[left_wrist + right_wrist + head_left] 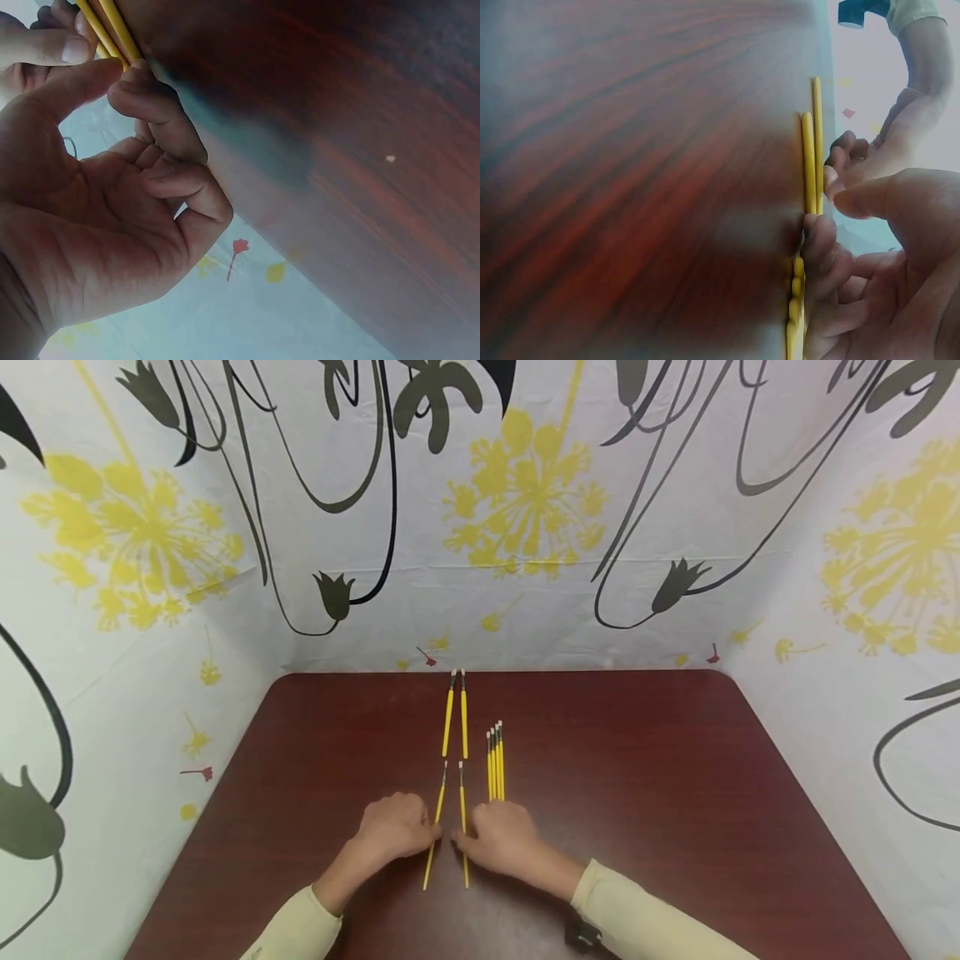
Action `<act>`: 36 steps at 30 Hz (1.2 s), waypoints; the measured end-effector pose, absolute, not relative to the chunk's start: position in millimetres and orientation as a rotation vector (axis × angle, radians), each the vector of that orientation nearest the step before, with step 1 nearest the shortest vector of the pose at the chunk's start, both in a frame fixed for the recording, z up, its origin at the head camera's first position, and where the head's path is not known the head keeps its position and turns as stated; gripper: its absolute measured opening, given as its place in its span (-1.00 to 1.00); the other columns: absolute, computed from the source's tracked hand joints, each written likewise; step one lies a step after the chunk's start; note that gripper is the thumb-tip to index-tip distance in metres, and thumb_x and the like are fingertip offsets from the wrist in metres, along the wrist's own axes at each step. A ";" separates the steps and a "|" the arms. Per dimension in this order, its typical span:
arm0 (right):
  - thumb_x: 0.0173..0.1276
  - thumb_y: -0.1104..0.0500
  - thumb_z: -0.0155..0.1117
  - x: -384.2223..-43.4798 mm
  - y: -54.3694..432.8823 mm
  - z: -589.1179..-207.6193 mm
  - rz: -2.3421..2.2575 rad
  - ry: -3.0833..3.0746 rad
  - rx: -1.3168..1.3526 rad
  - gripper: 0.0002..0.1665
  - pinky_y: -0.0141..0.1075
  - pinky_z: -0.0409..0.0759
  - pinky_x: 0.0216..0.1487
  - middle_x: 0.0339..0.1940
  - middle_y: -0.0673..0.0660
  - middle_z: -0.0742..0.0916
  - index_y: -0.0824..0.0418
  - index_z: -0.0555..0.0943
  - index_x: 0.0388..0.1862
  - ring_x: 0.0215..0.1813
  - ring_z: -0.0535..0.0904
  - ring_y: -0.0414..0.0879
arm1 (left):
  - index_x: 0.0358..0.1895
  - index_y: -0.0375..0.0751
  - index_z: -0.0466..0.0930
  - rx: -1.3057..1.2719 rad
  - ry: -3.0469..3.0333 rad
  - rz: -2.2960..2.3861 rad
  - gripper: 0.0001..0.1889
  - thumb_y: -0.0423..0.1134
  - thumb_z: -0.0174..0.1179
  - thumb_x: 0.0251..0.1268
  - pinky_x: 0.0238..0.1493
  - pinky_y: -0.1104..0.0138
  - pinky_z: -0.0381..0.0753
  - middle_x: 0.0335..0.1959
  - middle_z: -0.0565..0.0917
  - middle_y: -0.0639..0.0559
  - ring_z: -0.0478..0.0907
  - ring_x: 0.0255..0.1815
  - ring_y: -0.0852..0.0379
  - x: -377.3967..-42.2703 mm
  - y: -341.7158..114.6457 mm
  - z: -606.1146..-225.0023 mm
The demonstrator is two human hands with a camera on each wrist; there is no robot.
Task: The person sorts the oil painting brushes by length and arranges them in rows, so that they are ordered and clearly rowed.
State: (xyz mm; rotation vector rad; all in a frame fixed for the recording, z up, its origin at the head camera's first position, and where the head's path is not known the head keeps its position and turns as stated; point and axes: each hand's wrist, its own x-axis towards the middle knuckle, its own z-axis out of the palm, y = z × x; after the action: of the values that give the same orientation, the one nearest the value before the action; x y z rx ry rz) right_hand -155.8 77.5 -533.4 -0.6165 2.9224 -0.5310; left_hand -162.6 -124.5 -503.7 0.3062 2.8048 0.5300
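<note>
Two slim paintbrushes with yellow handles lie side by side near the middle of the table, bristles pointing away. My left hand (400,825) pinches the left paintbrush (430,865) between thumb and index finger, the other fingers curled in. With thumb and fingertips my right hand (500,837) holds the right paintbrush (462,802) partway down its handle. Beyond them lie two more paintbrushes, a left one (448,724) and a right one (464,724), their tips at the far table edge. Just past my right knuckles is a row of several paintbrushes (496,768), lower ends hidden by that hand.
The dark red-brown table (637,760) has rounded far corners. Patterned white cloth (525,618) with yellow and grey flowers rises behind it and along both sides. A small black object (582,934) shows at the right sleeve.
</note>
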 end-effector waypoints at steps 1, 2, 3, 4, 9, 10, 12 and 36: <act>0.47 -0.23 0.31 -156.0 80.0 -533.0 -0.561 2.911 -0.613 -0.26 -0.35 0.14 -0.71 -0.86 -0.20 0.22 -0.08 0.23 -0.84 -0.75 0.15 -0.28 | -0.86 0.09 0.23 0.299 2.817 0.541 -0.37 0.05 0.31 0.36 -0.68 0.35 0.02 -0.86 0.11 0.29 0.03 -0.75 0.25 -163.5 -124.1 -502.7; 0.47 -0.23 0.32 -156.3 82.8 -532.4 -0.592 2.904 -0.611 -0.29 -0.36 0.16 -0.70 -0.85 -0.21 0.26 -0.08 0.27 -0.81 -0.74 0.17 -0.29 | -0.84 0.09 0.26 0.293 2.834 0.554 -0.37 0.09 0.31 0.39 -0.68 0.35 0.03 -0.86 0.14 0.28 0.06 -0.75 0.25 -164.7 -123.7 -501.8; 0.47 -0.23 0.33 -156.7 85.6 -532.1 -0.615 2.905 -0.609 -0.33 -0.37 0.18 -0.69 -0.83 -0.22 0.30 -0.09 0.31 -0.78 -0.73 0.20 -0.30 | -0.82 0.08 0.30 0.286 2.850 0.568 -0.38 0.13 0.31 0.40 -0.68 0.35 0.05 -0.84 0.17 0.27 0.09 -0.75 0.24 -166.3 -123.3 -501.5; 0.46 -0.22 0.34 -157.5 88.6 -531.6 -0.640 2.909 -0.608 -0.38 -0.37 0.20 -0.67 -0.82 -0.22 0.34 -0.09 0.36 -0.75 -0.72 0.23 -0.30 | -0.80 0.07 0.35 0.280 2.867 0.586 -0.40 0.15 0.31 0.41 -0.67 0.35 0.07 -0.83 0.22 0.26 0.12 -0.74 0.24 -168.0 -122.7 -500.9; 0.43 -0.13 0.42 -164.6 103.7 -529.2 -0.741 2.970 -0.624 -0.64 -0.37 0.36 -0.58 -0.69 -0.21 0.54 -0.07 0.55 -0.51 -0.65 0.37 -0.32 | -0.54 0.00 0.57 0.285 2.903 0.715 -0.59 0.13 0.32 0.42 -0.62 0.34 0.26 -0.70 0.45 0.19 0.34 -0.69 0.22 -178.5 -118.9 -500.3; 0.41 -0.10 0.45 -166.6 106.5 -528.9 -0.780 2.976 -0.631 -0.68 -0.38 0.38 -0.56 -0.67 -0.21 0.57 -0.06 0.58 -0.48 -0.64 0.38 -0.33 | -0.46 -0.02 0.62 0.297 2.897 0.759 -0.64 0.11 0.33 0.42 -0.61 0.34 0.29 -0.67 0.49 0.19 0.37 -0.67 0.22 -180.5 -117.5 -500.0; 0.36 -0.03 0.51 -170.1 112.1 -528.8 -0.857 2.981 -0.645 -0.76 -0.40 0.42 -0.52 -0.62 -0.22 0.60 -0.04 0.61 -0.40 -0.60 0.41 -0.36 | -0.29 -0.03 0.70 0.342 2.883 0.840 -0.72 0.09 0.33 0.43 -0.58 0.34 0.34 -0.60 0.56 0.20 0.40 -0.66 0.23 -184.2 -114.1 -500.3; 0.36 0.06 0.51 -193.1 136.9 -541.0 -0.900 3.087 -0.362 -0.84 -0.35 0.37 -0.61 -0.57 -0.14 0.63 -0.02 0.67 -0.37 -0.60 0.44 -0.27 | -0.53 0.09 0.71 0.430 2.884 0.746 -0.71 0.04 0.40 0.38 -0.68 0.36 0.24 -0.72 0.50 0.26 0.34 -0.72 0.27 -218.3 -57.5 -512.2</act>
State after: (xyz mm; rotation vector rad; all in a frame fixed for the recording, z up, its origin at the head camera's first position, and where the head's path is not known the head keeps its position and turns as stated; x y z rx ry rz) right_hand -193.1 136.9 -541.0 -0.3623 3.0867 -0.9001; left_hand -218.3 -57.5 -512.2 0.4298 2.8841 0.7462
